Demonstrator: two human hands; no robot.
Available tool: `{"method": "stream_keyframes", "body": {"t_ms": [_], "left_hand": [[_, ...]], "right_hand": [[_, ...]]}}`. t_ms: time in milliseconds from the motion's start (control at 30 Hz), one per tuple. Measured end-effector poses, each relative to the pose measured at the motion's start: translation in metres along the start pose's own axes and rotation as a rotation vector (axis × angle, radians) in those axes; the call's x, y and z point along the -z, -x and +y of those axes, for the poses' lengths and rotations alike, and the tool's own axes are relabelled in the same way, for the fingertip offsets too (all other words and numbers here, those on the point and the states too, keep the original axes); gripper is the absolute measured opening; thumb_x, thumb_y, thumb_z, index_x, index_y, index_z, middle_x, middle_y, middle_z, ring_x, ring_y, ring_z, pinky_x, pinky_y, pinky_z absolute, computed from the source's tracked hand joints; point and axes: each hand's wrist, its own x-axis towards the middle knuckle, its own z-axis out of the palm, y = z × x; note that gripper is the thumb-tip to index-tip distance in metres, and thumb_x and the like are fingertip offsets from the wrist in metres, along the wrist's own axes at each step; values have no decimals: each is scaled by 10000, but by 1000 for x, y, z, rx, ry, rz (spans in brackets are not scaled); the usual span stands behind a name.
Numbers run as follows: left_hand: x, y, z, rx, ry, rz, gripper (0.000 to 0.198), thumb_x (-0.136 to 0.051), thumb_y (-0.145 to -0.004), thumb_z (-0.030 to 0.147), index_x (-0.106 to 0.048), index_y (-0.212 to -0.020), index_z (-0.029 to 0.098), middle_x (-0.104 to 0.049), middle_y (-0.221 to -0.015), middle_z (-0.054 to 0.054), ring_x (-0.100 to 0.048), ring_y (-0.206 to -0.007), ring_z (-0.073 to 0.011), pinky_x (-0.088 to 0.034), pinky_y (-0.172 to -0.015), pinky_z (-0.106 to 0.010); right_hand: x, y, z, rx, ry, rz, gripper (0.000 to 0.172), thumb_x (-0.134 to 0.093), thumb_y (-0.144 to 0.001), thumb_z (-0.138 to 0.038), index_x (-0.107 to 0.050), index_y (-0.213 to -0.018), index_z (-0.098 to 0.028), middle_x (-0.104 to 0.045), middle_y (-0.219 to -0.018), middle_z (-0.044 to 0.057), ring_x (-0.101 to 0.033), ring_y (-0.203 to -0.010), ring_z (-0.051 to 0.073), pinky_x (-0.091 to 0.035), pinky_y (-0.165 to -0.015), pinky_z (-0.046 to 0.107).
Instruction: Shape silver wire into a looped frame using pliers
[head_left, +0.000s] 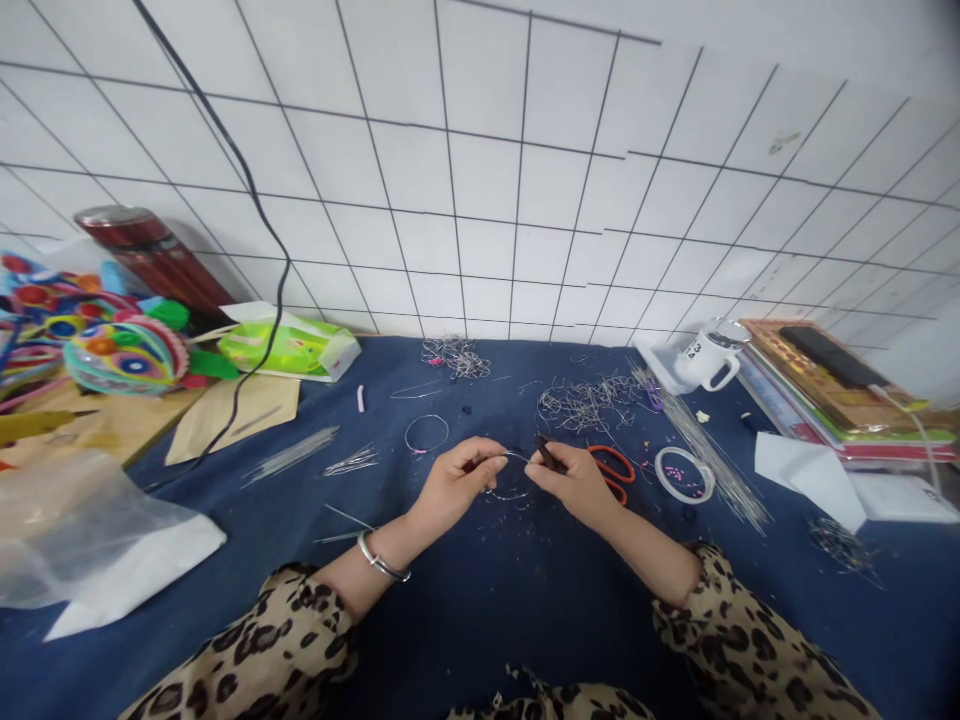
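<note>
My left hand [459, 478] pinches a thin wire ring [510, 495] between thumb and fingertips over the middle of the table. The ring hangs below and between my hands. My right hand [574, 482] is closed around a small dark tool [551, 457], mostly hidden by the fingers, so its exact kind is unclear. Its tip is close to the ring's right side; whether they touch I cannot tell. Orange-handled scissors [616, 465] lie just beyond my right hand. Another wire ring [426, 434] with a pink spot lies past my left hand.
Tangled wire [589, 402] and long straight wires [712, 455] lie to the right. A clear round dish [684, 476] holds pink bits. Further right stand a white mug [712, 355] and stacked books [840, 390]. Leftward are wire bundles [292, 455], a tissue pack [292, 345] and a plastic bag [97, 540].
</note>
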Motion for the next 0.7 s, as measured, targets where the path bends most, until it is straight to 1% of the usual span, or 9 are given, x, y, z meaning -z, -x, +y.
{"method": "stream_keyframes", "body": {"t_ms": [333,433,567,700], "left_hand": [[2,1,4,-159,-150,-34,133,-512,-830,276,-579,-799,165,-542,-681,1,-512,-572,-92,-414,-584,-228],[3,1,5,-172,-187,-42,143,-504,-833,272,-580,-773,167,-540,-678,-3,-510,-591,-100,-408,-611,-234],[3,0,6,-156,-208,-33,151,-501,-830,291,-590,-800,173,-559,-685,-9,-519,-638,-120,-407,-633,-240],[3,0,9,-200,-254,-39,163,-506,-827,297,-613,-869,182,-596,-793,-37,-540,-747,-149,-420,-707,-268]], "right_hand": [[-1,1,-2,21,19,21,207,-527,-777,-359,-537,-677,-179,-400,-574,-45,-357,-529,85,-316,-529,206],[-1,1,-1,26,20,23,201,-525,-777,-352,-534,-675,-179,-404,-581,-44,-359,-534,85,-318,-537,208],[0,0,-1,12,17,8,194,-525,-774,-354,-539,-689,-180,-398,-579,-45,-360,-535,86,-309,-523,204],[1,0,-3,39,48,-5,178,-526,-768,-328,-537,-673,-177,-403,-588,-41,-376,-552,90,-311,-535,206]]}}
